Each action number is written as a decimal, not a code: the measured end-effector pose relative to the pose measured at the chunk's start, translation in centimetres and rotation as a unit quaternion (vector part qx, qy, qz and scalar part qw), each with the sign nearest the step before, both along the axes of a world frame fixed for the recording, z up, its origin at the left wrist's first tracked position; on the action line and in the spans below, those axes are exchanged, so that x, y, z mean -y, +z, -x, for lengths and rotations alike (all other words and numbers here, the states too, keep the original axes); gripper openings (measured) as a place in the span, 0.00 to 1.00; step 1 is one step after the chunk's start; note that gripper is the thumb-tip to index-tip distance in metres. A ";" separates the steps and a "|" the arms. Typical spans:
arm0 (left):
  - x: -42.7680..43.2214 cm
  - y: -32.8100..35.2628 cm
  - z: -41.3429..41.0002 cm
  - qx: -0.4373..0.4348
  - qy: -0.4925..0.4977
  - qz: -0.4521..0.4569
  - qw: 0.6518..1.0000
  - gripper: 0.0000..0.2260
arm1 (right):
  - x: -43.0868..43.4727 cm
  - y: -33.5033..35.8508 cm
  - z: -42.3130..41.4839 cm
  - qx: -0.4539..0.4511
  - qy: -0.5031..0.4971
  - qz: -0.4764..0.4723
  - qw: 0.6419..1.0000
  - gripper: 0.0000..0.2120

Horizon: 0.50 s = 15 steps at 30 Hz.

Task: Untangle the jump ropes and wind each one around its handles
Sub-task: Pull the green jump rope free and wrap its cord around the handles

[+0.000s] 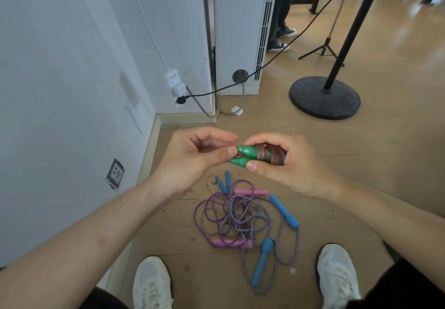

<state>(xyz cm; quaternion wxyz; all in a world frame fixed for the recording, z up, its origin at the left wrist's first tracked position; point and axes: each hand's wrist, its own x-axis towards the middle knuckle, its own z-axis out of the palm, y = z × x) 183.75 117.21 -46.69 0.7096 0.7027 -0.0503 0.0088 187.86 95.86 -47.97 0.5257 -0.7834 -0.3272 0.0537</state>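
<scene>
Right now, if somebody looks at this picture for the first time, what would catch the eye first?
First, the green handles at the centre, wound with pinkish rope: the right hand grips them and the left hand pinches their tips. Below, on the floor, a purple rope with pink handles and a striped rope with blue handles lie tangled together.

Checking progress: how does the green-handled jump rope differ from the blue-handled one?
The green-handled jump rope is held by left hand and right hand; the blue-handled jump rope lies on the floor. Green's cord is wound round its side-by-side handles; blue's striped cord sprawls loose, tangled with the pink-handled rope, handles apart. Both have two handles.
</scene>
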 end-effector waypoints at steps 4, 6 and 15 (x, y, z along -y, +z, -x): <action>0.1 -0.1 0.2 0.020 -0.028 -0.005 0.999 0.13 | 0.1 -0.1 -0.2 -0.013 0.001 0.000 1.000 0.16; 0.2 -0.2 0.2 0.044 -0.043 -0.025 0.998 0.14 | 0.0 -0.3 -0.3 -0.041 0.012 0.011 0.999 0.18; -0.1 -0.2 0.2 0.087 -0.046 -0.158 0.982 0.14 | 0.1 -0.4 -0.3 -0.087 0.029 0.044 0.995 0.14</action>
